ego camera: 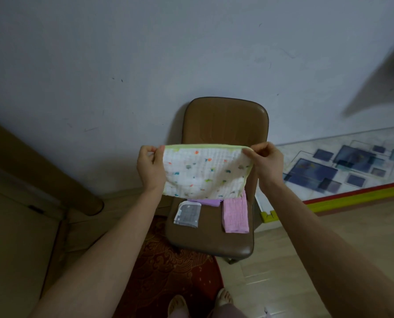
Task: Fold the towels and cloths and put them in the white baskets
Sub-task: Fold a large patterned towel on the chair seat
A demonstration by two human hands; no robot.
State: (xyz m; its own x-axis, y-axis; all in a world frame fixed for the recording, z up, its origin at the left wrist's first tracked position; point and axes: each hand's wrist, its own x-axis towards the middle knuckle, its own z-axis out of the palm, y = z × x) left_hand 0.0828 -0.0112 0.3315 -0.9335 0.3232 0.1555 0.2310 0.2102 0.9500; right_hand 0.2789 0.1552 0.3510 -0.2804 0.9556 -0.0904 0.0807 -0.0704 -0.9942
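Observation:
A white cloth with small coloured prints and a green edge (205,172) hangs folded in the air above a brown chair (214,239). My left hand (150,167) pinches its upper left corner. My right hand (266,162) pinches its upper right corner. On the chair seat lie a folded pink cloth (235,215), a folded grey and white cloth (188,214) and a purple cloth (206,202), the last one partly hidden behind the held cloth. No white basket is in view.
The chair stands against a pale wall. A dark red patterned rug (168,271) lies under its front. A panel with blue squares (343,171) leans on the floor at the right. A brown door and frame (30,180) fill the left.

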